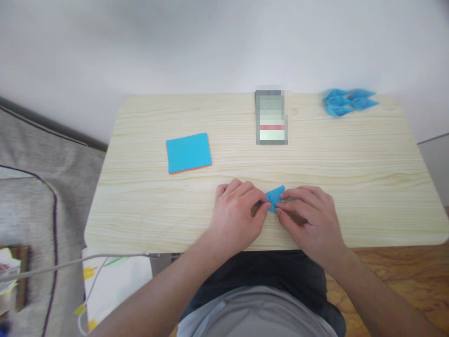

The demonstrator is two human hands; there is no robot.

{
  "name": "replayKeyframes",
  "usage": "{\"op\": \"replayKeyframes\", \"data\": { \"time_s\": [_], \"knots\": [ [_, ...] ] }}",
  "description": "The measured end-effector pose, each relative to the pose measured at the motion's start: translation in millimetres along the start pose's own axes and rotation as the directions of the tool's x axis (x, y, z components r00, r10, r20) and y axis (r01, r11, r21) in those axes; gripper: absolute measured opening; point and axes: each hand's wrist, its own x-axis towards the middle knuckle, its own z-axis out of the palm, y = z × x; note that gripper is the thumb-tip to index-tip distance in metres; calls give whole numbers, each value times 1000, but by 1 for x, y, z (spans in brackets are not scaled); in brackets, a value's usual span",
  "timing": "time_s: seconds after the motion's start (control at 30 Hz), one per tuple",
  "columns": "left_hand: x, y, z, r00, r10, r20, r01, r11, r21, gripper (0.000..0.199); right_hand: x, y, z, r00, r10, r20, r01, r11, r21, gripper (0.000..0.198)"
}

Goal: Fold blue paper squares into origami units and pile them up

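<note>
Near the front edge of the table, a small folded piece of blue paper is pinched between my two hands. My left hand grips its left end with thumb and forefinger. On the other side, my right hand holds the right end between thumb and fingertips. Part of the paper is hidden behind the fingers. Farther back on the left lies a stack of blue paper sheets, with an orange edge showing underneath. Several folded blue paper pieces sit in a cluster at the back right.
The pale wood-grain table stands against a white wall. A blurred-out phone-like device lies at the back middle. A cable runs past the table's front left corner, beside grey fabric.
</note>
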Motion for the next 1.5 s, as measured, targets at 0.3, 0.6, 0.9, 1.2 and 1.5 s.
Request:
{"op": "replayKeyframes", "data": {
  "time_s": [0.3,0.6,0.9,1.2,1.5],
  "knots": [
    [-1,3,2,997,-51,-51,51,999,6,12,0,-3,2,1000,-15,-26,13,999,-50,5],
    [-2,5,3,996,-72,-45,75,995,63,16,2,-7,2,999,8,-37,-11,998,-69,9],
    [-1,7,1,995,-105,0,104,992,76,14,-1,-10,5,999,20,-49,-23,997,-72,17],
    [-1,1,-1,997,-76,18,74,993,93,11,-2,-11,4,999,28,-30,-30,997,-74,19],
    [-2,-12,-9,1000,-6,28,2,992,124,14,-3,-15,5,1000,26,-4,-26,992,-124,24]
  ]
}}
